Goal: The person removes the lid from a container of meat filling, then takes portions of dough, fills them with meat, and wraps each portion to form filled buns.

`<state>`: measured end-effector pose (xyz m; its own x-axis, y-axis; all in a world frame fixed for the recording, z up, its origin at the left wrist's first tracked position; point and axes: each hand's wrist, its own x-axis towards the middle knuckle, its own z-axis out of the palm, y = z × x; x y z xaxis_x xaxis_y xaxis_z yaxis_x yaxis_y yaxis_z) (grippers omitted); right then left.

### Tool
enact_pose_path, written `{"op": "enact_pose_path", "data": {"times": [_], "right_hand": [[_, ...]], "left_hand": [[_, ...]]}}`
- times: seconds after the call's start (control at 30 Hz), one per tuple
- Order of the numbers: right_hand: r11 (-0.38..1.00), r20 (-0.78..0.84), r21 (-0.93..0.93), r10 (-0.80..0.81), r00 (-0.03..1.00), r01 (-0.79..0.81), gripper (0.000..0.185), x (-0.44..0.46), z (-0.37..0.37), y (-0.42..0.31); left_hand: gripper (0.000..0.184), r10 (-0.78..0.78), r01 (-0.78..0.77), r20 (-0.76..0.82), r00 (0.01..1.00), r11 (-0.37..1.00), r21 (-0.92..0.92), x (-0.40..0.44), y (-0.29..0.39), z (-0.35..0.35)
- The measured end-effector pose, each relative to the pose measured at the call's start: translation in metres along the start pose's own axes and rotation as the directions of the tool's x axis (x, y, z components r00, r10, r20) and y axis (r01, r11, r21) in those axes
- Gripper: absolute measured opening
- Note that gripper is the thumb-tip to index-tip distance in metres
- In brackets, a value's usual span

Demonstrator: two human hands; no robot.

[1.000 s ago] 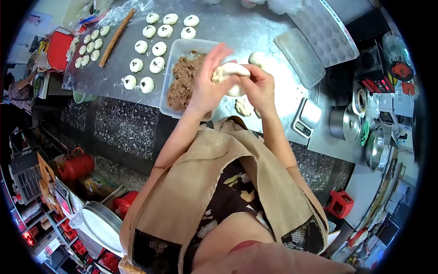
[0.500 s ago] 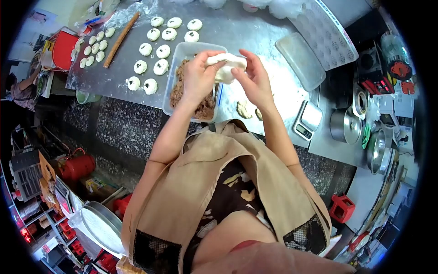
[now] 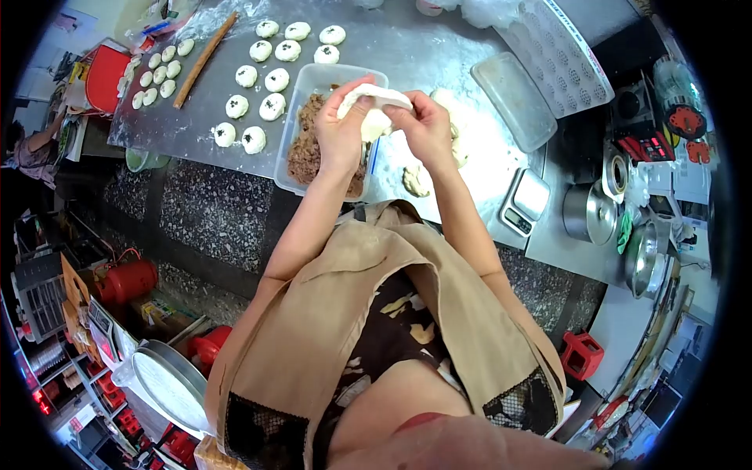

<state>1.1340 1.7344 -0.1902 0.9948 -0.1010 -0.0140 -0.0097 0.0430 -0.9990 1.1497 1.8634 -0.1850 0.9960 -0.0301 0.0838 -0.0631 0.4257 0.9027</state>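
Observation:
A flattened piece of white dough (image 3: 374, 119) is stretched between my two hands above the metal table. My left hand (image 3: 341, 133) grips its left side, thumb on the near face and fingers behind. My right hand (image 3: 429, 131) pinches its right edge between thumb and fingers. Below my left hand is a clear plastic tub (image 3: 315, 77) holding brown minced filling (image 3: 307, 160). Near my right forearm a lump of dough (image 3: 415, 181) lies on the table, and more dough (image 3: 460, 145) sits partly hidden behind my right hand.
Several round buns with dark specks on top (image 3: 272, 106) stand left of the tub. Past them are a wooden rolling pin (image 3: 205, 61) and smaller dough balls (image 3: 160, 74). On the right are a plastic lid (image 3: 513, 102), a digital scale (image 3: 526, 200) and a steel pot (image 3: 583, 211).
My right hand has closed in on the dough's right edge, its fingers no longer spread. The dough now looks more spread out and curved between both hands.

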Motion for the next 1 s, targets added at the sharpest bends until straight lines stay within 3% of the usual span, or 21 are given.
{"op": "enact_pose_path", "data": {"times": [0.07, 0.13, 0.17, 0.2, 0.23, 0.27, 0.3, 0.33, 0.4, 0.47, 0.5, 0.53, 0.6, 0.63, 0.67, 0.73, 0.77, 0.87, 0.9, 0.93, 1.0], "right_hand": [[0.995, -0.020, -0.100, -0.025, 0.999, 0.023, 0.020, 0.001, -0.001, 0.002], [0.965, 0.046, -0.239, -0.103, 0.994, 0.111, 0.019, -0.002, -0.006, -0.010], [0.931, 0.123, -0.348, -0.069, 0.990, 0.108, 0.024, -0.001, -0.010, -0.014], [0.930, 0.114, -0.353, -0.061, 0.992, 0.098, 0.024, -0.006, -0.011, -0.012], [0.835, 0.097, -0.475, -0.264, 0.960, 0.278, 0.027, -0.010, -0.008, -0.009], [0.684, 0.108, -0.587, -0.464, 0.879, 0.433, 0.031, -0.011, -0.003, -0.007], [0.756, 0.014, -0.533, -0.442, 0.897, 0.380, 0.037, -0.016, 0.006, -0.003], [0.936, 0.095, -0.290, -0.181, 0.979, 0.201, 0.038, -0.015, 0.001, -0.001], [0.920, 0.130, -0.357, -0.119, 0.984, 0.159, 0.038, -0.011, -0.010, 0.003], [0.898, 0.135, -0.389, -0.165, 0.977, 0.205, 0.034, -0.009, -0.013, 0.001], [0.869, 0.145, -0.420, -0.220, 0.965, 0.261, 0.030, -0.008, -0.013, -0.003], [0.868, 0.149, -0.420, -0.221, 0.964, 0.264, 0.030, -0.008, -0.012, -0.009], [0.995, -0.089, -0.025, -0.096, 0.991, 0.094, 0.023, -0.008, -0.008, -0.021], [0.995, -0.138, 0.019, -0.096, 0.986, 0.100, 0.016, -0.005, -0.006, -0.018], [0.995, -0.133, 0.016, -0.094, 0.987, 0.097, 0.016, -0.003, -0.009, -0.015], [0.916, 0.036, -0.370, -0.155, 0.987, 0.157, 0.016, -0.002, -0.019, -0.008], [0.863, 0.059, -0.464, -0.195, 0.979, 0.199, 0.017, -0.004, -0.018, -0.017], [0.950, 0.074, -0.306, -0.042, 0.996, 0.063, 0.016, -0.002, -0.021, -0.019], [0.995, 0.058, -0.062, -0.080, 0.995, 0.084, 0.017, -0.003, -0.017, -0.016], [0.994, 0.064, -0.063, -0.083, 0.994, 0.087, 0.017, -0.002, -0.018, -0.012], [0.959, 0.045, -0.282, -0.020, 0.999, 0.032, 0.019, -0.003, -0.023, -0.009]], "left_hand": [[0.022, -0.062, 0.051, -0.073, 0.995, 0.987, -0.154, -0.001, -0.003, -0.003], [0.026, -0.012, 0.012, 0.001, 1.000, 0.999, -0.035, 0.003, -0.001, -0.018], [0.028, -0.030, -0.021, 0.157, 0.987, 0.948, 0.317, 0.005, 0.005, -0.024], [0.030, -0.100, -0.109, 0.295, 0.950, 0.780, 0.616, 0.005, 0.010, -0.026], [0.032, -0.151, -0.060, 0.256, 0.955, 0.745, 0.664, 0.005, 0.015, -0.024], [0.032, -0.145, -0.070, 0.266, 0.953, 0.749, 0.659, 0.006, 0.009, -0.026], [0.032, -0.076, -0.066, 0.208, 0.975, 0.796, 0.602, 0.007, -0.003, -0.030], [0.032, -0.018, -0.061, 0.138, 0.990, 0.838, 0.543, 0.006, -0.014, -0.035], [0.034, -0.040, -0.043, 0.180, 0.983, 0.898, 0.438, 0.000, -0.010, -0.028], [0.034, 0.067, -0.198, 0.258, 0.964, 0.827, 0.526, -0.004, -0.002, -0.021], [0.034, -0.072, -0.148, 0.332, 0.941, 0.793, 0.592, 0.001, 0.004, -0.027], [0.034, -0.068, -0.149, 0.329, 0.942, 0.792, 0.592, 0.003, 0.001, -0.028], [0.034, -0.188, 0.073, 0.209, 0.960, 0.885, 0.460, 0.005, -0.003, -0.023], [0.030, -0.196, 0.126, 0.158, 0.968, 0.920, 0.370, 0.001, -0.007, -0.019], [0.030, -0.196, 0.129, 0.152, 0.969, 0.921, 0.367, -0.003, -0.007, -0.013], [0.026, -0.103, 0.044, 0.156, 0.982, 0.937, 0.346, -0.010, -0.006, -0.006], [0.023, -0.001, -0.058, 0.129, 0.992, 0.890, 0.453, -0.006, -0.011, -0.005], [0.023, -0.181, 0.078, 0.201, 0.963, 0.898, 0.433, 0.002, -0.009, -0.014], [0.022, -0.149, 0.069, 0.145, 0.978, 0.891, 0.448, 0.001, -0.010, -0.013], [0.022, -0.144, 0.067, 0.141, 0.979, 0.892, 0.447, 0.002, -0.010, -0.013], [0.024, -0.160, 0.097, 0.110, 0.981, 0.892, 0.441, 0.001, -0.014, -0.013]]}}
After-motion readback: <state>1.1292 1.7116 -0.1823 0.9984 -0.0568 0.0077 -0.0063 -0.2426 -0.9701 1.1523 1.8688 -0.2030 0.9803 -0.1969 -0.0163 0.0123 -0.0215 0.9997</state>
